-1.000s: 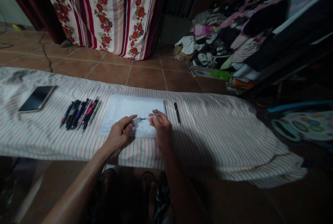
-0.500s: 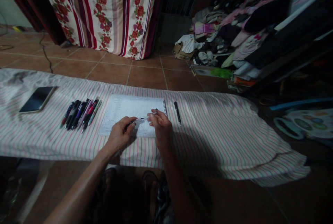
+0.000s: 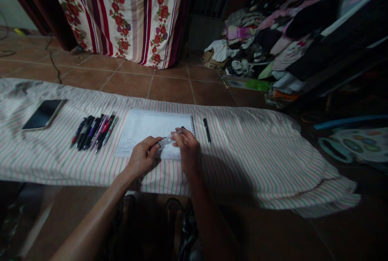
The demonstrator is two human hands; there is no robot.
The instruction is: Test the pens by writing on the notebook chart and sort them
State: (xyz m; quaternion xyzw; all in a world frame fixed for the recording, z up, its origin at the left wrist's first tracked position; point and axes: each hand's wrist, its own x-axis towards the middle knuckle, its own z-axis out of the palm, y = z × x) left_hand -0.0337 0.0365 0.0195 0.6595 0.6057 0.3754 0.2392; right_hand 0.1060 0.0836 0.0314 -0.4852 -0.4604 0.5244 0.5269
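My left hand and my right hand both pinch a slim clear pen, one hand at each end, just above the near edge of a spiral notebook. The notebook lies open on a striped cloth covering a low surface. Left of the notebook lies a row of several pens. A single black pen lies to the right of the notebook, apart from my right hand.
A dark phone lies at the far left of the cloth. Beyond is a tiled floor, a floral striped curtain and a heap of clothes at the right. My knees are below the surface's near edge.
My hands have drawn closer together along the clear pen, so less of it shows between them. Nothing else has moved.
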